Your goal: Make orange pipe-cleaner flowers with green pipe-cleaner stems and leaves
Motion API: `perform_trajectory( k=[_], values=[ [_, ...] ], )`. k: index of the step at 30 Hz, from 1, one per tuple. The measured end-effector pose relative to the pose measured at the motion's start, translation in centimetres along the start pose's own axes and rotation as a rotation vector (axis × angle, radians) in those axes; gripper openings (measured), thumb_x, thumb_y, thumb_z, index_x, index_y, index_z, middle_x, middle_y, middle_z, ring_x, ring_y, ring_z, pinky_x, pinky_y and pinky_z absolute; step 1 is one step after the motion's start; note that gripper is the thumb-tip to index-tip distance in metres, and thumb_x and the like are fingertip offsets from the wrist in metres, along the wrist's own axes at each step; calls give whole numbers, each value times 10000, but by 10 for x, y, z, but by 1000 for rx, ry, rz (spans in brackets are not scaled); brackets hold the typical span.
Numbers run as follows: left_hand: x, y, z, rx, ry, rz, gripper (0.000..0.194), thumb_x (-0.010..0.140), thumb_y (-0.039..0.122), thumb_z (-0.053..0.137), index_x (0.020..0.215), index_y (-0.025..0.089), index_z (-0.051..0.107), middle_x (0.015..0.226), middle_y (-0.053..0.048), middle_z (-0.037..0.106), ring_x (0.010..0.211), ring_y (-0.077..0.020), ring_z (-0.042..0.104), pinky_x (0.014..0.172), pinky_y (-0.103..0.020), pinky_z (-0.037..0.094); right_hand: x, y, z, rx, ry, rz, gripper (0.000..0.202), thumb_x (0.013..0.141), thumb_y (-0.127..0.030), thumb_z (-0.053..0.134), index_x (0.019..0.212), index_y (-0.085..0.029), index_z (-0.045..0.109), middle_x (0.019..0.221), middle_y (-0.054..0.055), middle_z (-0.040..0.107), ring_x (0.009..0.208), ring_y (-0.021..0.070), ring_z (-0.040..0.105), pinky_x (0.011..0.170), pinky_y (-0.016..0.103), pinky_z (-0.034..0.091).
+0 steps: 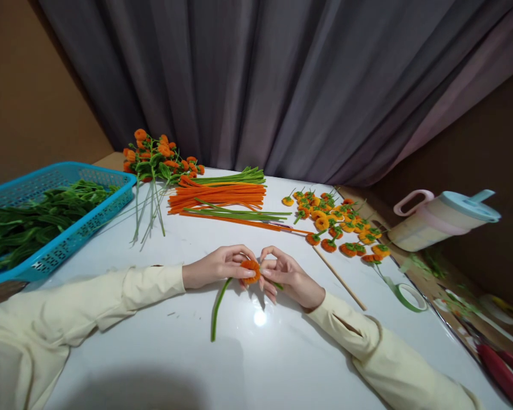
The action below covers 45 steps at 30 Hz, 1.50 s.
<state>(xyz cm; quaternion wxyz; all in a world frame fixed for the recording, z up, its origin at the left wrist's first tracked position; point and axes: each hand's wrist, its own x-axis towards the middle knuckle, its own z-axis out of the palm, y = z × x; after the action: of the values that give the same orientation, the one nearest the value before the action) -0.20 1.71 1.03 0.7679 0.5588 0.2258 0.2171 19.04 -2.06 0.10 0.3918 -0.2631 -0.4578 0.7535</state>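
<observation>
Over the near middle of the white tabletop (154, 341), I pinch an orange flower head (250, 272) between the fingers of my left hand (218, 266), probably to steady it while my right hand (293, 279) works at its side, fingertips closed on green stem. One green strip (217, 313) hangs toward me. Orange stems (222, 196) lie bundled beyond, likely for easy reach; the wooden stick (340, 278) slants near my right wrist, slightly in the way.
</observation>
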Motion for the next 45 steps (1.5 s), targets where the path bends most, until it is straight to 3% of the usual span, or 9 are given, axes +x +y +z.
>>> perform_trajectory(
  k=[6,20,36,42,44,45],
  values=[
    [2,-2,1,47,19,-63,267,748,327,663,865,125,533,708,-28,611,612,-130,575,511,-242,491,1,2,1,-5,-8,61,254,793,-250,642,896,-186,418,605,-25,623,421,76,510,384,194,464],
    [1,-1,0,-14,3,-64,217,730,258,695,744,113,534,600,-6,620,517,-109,593,525,-240,511,-2,-4,0,-90,-14,95,315,763,-265,678,891,-191,400,570,-40,605,379,42,421,356,146,373],
    [1,-1,-3,17,3,-55,226,728,273,700,738,107,547,608,-13,622,516,-101,582,514,-228,499,-2,-4,-3,-71,-41,115,309,760,-260,675,881,-187,400,574,-41,605,364,34,392,340,149,369],
    [2,-1,0,142,-14,-62,253,751,338,658,817,128,534,730,-26,631,603,-114,582,575,-249,481,1,-4,0,-133,-36,149,305,766,-316,669,871,-183,415,655,-23,618,388,37,423,369,174,397],
    [1,4,-1,288,66,23,226,773,330,631,869,145,543,796,-30,630,692,-126,583,645,-253,470,-1,-10,2,-215,5,94,293,781,-329,651,864,-190,406,663,-22,617,384,37,408,367,176,382],
    [0,8,-1,391,162,109,216,775,324,628,885,155,551,838,-34,625,750,-135,576,690,-258,462,-3,-15,3,-286,55,33,275,799,-334,629,862,-196,400,670,-19,617,391,42,412,374,181,381]
  ],
)
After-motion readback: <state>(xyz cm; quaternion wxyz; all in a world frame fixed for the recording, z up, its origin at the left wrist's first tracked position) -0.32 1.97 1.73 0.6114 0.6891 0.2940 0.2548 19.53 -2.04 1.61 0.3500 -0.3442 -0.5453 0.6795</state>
